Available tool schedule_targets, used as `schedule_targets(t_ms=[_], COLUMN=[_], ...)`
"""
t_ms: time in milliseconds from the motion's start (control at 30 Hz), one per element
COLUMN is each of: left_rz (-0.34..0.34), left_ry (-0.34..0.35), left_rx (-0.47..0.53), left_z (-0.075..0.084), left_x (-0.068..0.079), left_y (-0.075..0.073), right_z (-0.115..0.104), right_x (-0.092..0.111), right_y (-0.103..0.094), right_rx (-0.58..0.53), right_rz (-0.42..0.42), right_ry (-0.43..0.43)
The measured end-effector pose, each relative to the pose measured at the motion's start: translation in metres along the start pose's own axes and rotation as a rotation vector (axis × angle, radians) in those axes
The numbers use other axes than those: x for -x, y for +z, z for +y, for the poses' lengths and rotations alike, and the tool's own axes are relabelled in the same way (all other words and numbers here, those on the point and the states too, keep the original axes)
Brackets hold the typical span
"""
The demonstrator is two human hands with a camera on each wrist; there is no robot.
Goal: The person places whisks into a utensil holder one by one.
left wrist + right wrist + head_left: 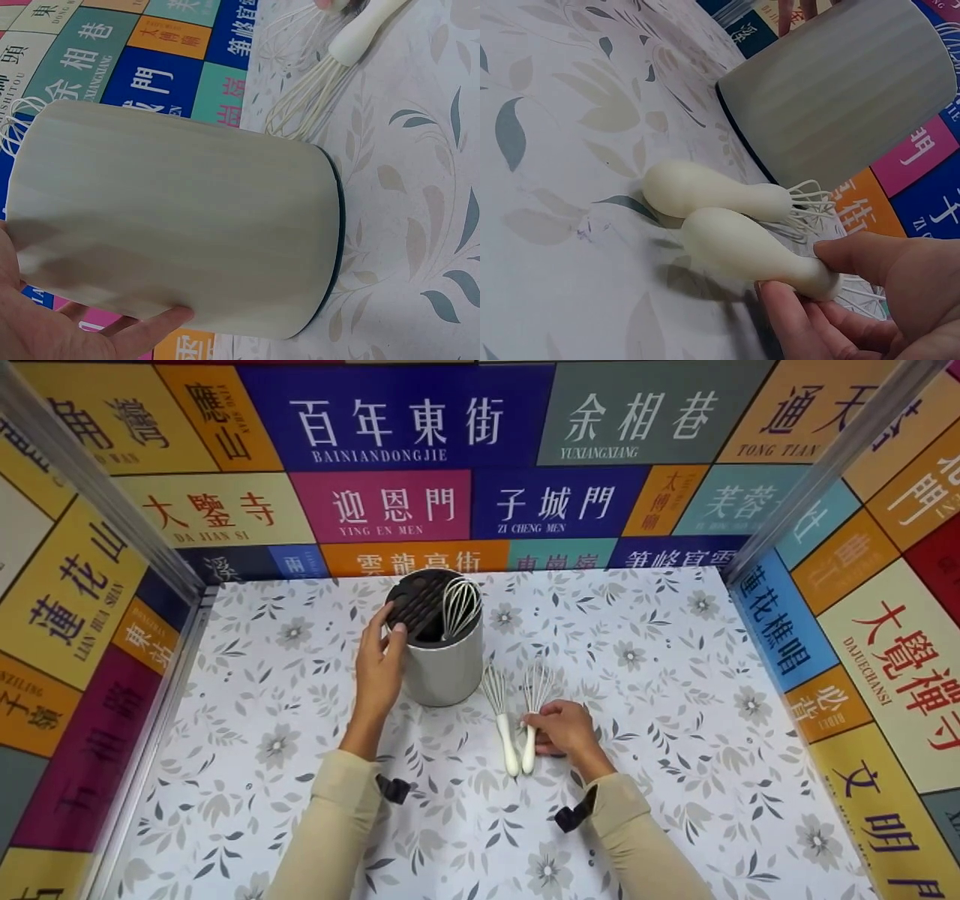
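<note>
My left hand (379,671) rests against the left side of a grey utensil holder (444,675), fingers extended along its wall and thumb near the rim. The holder stands upright and has a black slotted insert (416,604). Out of its right part sticks the wire head of a whisk (461,607). In front of the holder, two small whisks with cream handles lie side by side, wires pointing away. My right hand (568,729) pinches the right whisk (739,244) at the neck between thumb and fingers. Beside it lies the left whisk (709,191), its handle close to the held one.
A white tabletop (247,720) with a leaf and flower print lies under everything. Colourful panels with lettering (390,420) stand at the back and both sides. The holder is near the back panel (420,556).
</note>
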State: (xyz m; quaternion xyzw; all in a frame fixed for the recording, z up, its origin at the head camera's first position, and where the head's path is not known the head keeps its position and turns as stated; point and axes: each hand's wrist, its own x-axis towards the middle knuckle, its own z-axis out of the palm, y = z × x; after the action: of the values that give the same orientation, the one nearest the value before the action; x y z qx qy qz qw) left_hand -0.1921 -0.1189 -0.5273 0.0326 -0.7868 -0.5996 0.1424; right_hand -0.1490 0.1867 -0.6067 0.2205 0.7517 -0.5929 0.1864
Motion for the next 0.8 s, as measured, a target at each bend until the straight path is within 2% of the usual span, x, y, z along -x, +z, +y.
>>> schedule_targets(t_ms=[300,600,800], left_rz=[-0.01,-0.006,0.004], left_ry=[-0.001,0.01,0.01], left_rx=[-0.015,-0.001,0.007], left_z=[-0.002,-0.002,-0.001], left_x=[0.001,0.0,0.0], left_y=[-0.001,-0.001,0.0], right_z=[-0.015,-0.032,-0.044], right_x=[0.004,0.006,0.008], right_y=[-0.001,-0.003,-0.005], right_rx=[-0.026,0.004,-0.023], right_rz=[-0.024,-0.024,-0.035], right_ry=[-0.022,-0.091,-0.121])
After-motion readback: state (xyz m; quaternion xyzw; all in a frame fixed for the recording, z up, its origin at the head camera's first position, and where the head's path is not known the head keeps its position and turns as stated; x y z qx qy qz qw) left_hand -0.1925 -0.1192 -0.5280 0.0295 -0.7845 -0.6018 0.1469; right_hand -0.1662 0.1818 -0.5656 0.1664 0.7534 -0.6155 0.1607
